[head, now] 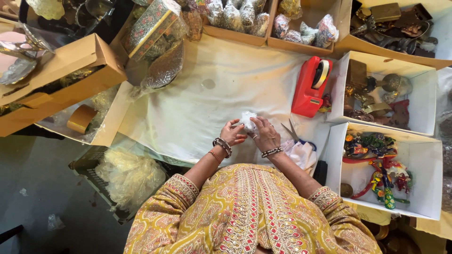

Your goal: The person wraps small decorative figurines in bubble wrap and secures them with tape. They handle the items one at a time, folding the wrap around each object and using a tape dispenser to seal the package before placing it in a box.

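Both my hands meet over the near edge of a white cloth-covered table (207, 99). My left hand (232, 133) and my right hand (265, 133) together hold a small white wrapped bundle (248, 120), fingers closed around it. Beaded bracelets ring both wrists. What is inside the wrapping is hidden. Scissors (294, 133) with a blue handle lie just right of my right hand, beside some white wrapping material (301, 154).
A red tape dispenser (309, 87) stands right of centre. White boxes on the right hold metal ornaments (376, 91) and colourful figures (379, 171). Cardboard boxes (61, 77) sit left; trays of wrapped items (263, 19) line the far edge. A crate of clear bags (125, 176) is lower left.
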